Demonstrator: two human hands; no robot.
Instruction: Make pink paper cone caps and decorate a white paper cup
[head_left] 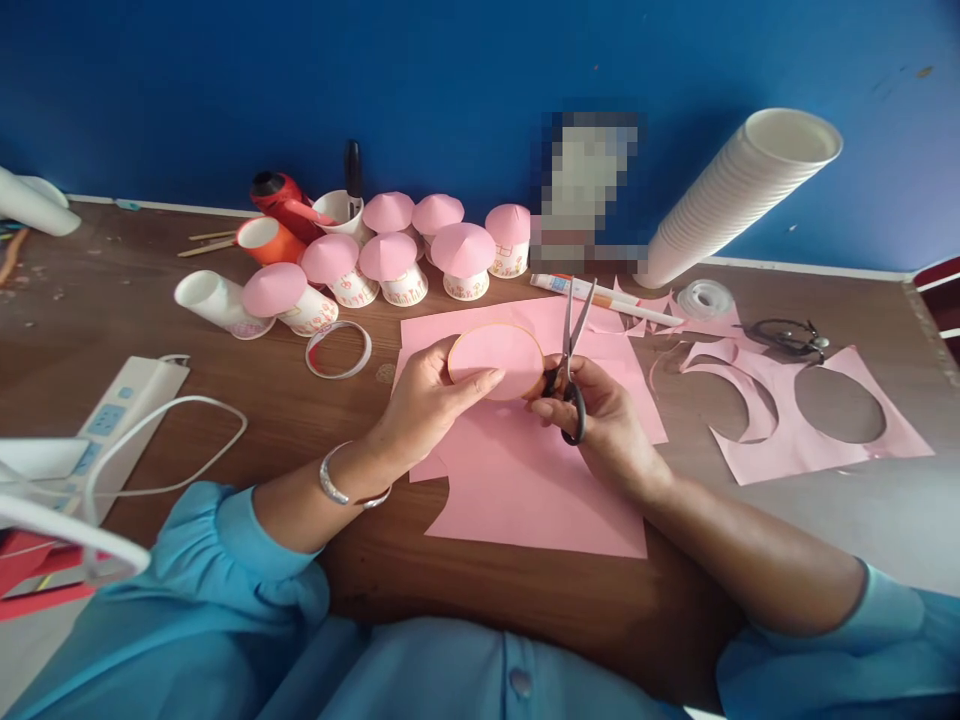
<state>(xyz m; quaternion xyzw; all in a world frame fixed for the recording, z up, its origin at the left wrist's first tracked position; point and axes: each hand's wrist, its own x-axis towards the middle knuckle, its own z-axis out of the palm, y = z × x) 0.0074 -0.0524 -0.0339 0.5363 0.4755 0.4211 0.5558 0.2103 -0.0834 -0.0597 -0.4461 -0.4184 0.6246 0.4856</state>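
My left hand (427,400) grips a round pink paper disc (495,355) with a yellowish edge, its thumb lying across the face. In my right hand (607,415) is a pair of scissors (574,335) with black handles, blades pointing away from me and slightly apart. The fingertips of that hand are close to the disc's right edge; whether they touch it I cannot tell. Below both hands lie pink paper sheets (540,500) on the brown table (352,560). One sheet has a curved cut at its lower left.
Several paper cups with pink cone roofs (463,250) stand at the back. A tall stack of white cups (739,195) leans against the blue wall. Cut pink scraps (780,410) and a tape roll (705,298) lie right. A power strip (112,420) with a white cable is left.
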